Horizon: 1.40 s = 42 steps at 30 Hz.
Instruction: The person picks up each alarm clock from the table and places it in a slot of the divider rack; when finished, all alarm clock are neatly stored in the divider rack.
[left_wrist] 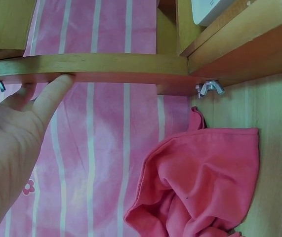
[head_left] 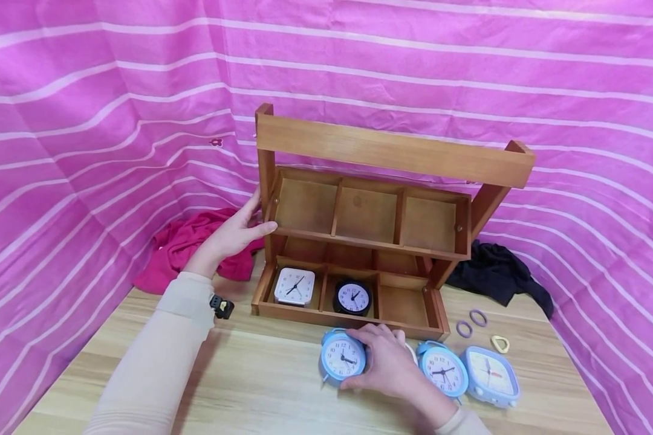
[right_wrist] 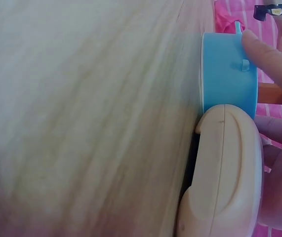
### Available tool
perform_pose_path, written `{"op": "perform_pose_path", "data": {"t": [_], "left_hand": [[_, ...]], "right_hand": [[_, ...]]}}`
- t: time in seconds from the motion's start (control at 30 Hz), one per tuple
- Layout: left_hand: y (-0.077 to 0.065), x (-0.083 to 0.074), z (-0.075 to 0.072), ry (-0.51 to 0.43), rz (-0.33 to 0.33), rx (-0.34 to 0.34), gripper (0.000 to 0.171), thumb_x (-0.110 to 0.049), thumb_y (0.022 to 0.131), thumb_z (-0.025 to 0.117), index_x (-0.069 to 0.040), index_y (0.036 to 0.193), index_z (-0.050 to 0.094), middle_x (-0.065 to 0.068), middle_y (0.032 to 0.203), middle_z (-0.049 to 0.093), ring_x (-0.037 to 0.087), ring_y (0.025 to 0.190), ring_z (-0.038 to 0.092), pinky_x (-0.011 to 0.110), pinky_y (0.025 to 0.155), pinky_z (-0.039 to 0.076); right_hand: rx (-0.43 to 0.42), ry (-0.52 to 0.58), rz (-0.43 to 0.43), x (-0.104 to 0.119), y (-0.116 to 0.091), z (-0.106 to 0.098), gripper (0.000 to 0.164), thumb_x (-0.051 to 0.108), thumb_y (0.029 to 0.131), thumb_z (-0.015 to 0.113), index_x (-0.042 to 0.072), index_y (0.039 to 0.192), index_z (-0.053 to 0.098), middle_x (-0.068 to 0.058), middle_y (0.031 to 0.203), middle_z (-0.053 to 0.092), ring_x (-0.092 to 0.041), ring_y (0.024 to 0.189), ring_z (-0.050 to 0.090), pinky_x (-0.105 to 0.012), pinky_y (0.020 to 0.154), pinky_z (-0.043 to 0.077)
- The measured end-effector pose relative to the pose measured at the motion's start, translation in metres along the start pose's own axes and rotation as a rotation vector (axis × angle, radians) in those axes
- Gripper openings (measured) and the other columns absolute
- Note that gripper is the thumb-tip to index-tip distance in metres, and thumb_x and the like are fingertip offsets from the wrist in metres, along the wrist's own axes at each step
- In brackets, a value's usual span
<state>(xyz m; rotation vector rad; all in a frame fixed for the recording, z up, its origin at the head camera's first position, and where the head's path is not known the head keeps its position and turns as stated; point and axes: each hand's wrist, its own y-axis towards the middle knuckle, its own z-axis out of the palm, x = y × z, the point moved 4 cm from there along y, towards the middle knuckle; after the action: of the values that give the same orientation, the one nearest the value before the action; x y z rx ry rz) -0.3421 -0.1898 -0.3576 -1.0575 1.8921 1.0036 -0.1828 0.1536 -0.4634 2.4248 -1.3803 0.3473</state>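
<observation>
My left hand (head_left: 234, 232) rests against the left upright of a two-tier wooden shelf (head_left: 394, 145); in the left wrist view its straight digits touch the board's outer side. My right hand (head_left: 383, 362) pinches a round blue alarm clock (head_left: 343, 357) from its right side, thumb low and fingers near the top. Under that hand sits a cream-coloured clock (right_wrist: 224, 173), mostly hidden in the head view. A second blue alarm clock (head_left: 443, 371) and a pale blue square clock (head_left: 491, 377) stand to the right. In the lower tier are a white square clock (head_left: 295, 286) and a black round clock (head_left: 352, 298).
A red cloth (head_left: 234, 266) lies left of the shelf, a black cloth (head_left: 495, 275) right of it. Two purple rings (head_left: 464, 329) and a yellow triangular ring (head_left: 500, 344) lie on the wooden table (head_left: 261, 386). Pink striped fabric (head_left: 413, 66) hangs behind.
</observation>
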Motion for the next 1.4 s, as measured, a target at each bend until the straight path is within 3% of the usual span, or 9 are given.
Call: {"op": "perform_pose_path", "data": {"t": [0.2, 0.33, 0.67, 0.83, 1.07, 1.4], "left_hand": [[0.001, 0.003, 0.003, -0.006, -0.006, 0.004, 0.094, -0.019, 0.105, 0.064, -0.044, 0.166, -0.002, 0.009, 0.175, 0.012, 0.041, 0.156, 0.024, 0.056, 0.127, 0.020], [0.001, 0.003, 0.004, -0.002, -0.013, 0.002, 0.094, -0.021, 0.104, 0.065, -0.045, 0.166, -0.002, 0.007, 0.175, 0.012, 0.042, 0.156, 0.024, 0.056, 0.126, 0.021], [-0.002, 0.001, 0.000, 0.003, 0.009, -0.003, 0.094, -0.016, 0.104, 0.064, -0.040, 0.168, -0.001, 0.012, 0.174, 0.013, 0.046, 0.154, 0.026, 0.057, 0.126, 0.021], [-0.001, 0.002, 0.001, 0.008, 0.002, 0.006, 0.094, -0.017, 0.105, 0.064, -0.039, 0.167, -0.002, 0.014, 0.174, 0.013, 0.045, 0.154, 0.026, 0.057, 0.126, 0.021], [0.000, 0.000, -0.004, -0.006, 0.008, -0.003, 0.094, -0.016, 0.104, 0.064, -0.044, 0.166, -0.001, 0.011, 0.174, 0.015, 0.044, 0.154, 0.027, 0.059, 0.126, 0.021], [0.003, 0.002, -0.001, -0.024, 0.023, 0.015, 0.094, -0.016, 0.105, 0.064, -0.047, 0.166, 0.000, 0.009, 0.174, 0.012, 0.045, 0.154, 0.025, 0.059, 0.126, 0.020]], "right_hand": [[-0.011, 0.152, 0.004, -0.004, -0.004, -0.006, 0.094, 0.072, 0.056, 0.092, 0.022, 0.133, 0.072, 0.016, 0.115, 0.065, -0.010, 0.111, 0.056, -0.039, 0.091, 0.035], [-0.005, 0.250, 0.010, -0.005, -0.007, -0.019, 0.092, 0.071, 0.059, 0.092, 0.024, 0.135, 0.070, 0.017, 0.119, 0.064, -0.014, 0.119, 0.056, -0.052, 0.104, 0.036], [-0.026, 0.253, -0.060, -0.015, -0.003, -0.056, 0.086, 0.056, 0.061, 0.098, 0.024, 0.136, 0.069, 0.020, 0.112, 0.062, -0.008, 0.108, 0.054, -0.040, 0.089, 0.035], [-0.013, 0.206, -0.031, -0.037, 0.002, -0.080, 0.086, 0.054, 0.063, 0.098, 0.026, 0.137, 0.067, 0.020, 0.113, 0.061, -0.011, 0.109, 0.055, -0.041, 0.090, 0.041], [-0.016, 0.190, -0.078, -0.077, 0.021, -0.105, 0.082, 0.042, 0.070, 0.098, 0.018, 0.141, 0.064, 0.008, 0.115, 0.061, -0.014, 0.101, 0.055, -0.038, 0.085, 0.054], [0.062, 0.207, 0.020, -0.123, 0.033, -0.108, 0.083, 0.039, 0.073, 0.096, 0.012, 0.142, 0.061, -0.006, 0.124, 0.064, -0.021, 0.105, 0.060, -0.041, 0.090, 0.057]]}}
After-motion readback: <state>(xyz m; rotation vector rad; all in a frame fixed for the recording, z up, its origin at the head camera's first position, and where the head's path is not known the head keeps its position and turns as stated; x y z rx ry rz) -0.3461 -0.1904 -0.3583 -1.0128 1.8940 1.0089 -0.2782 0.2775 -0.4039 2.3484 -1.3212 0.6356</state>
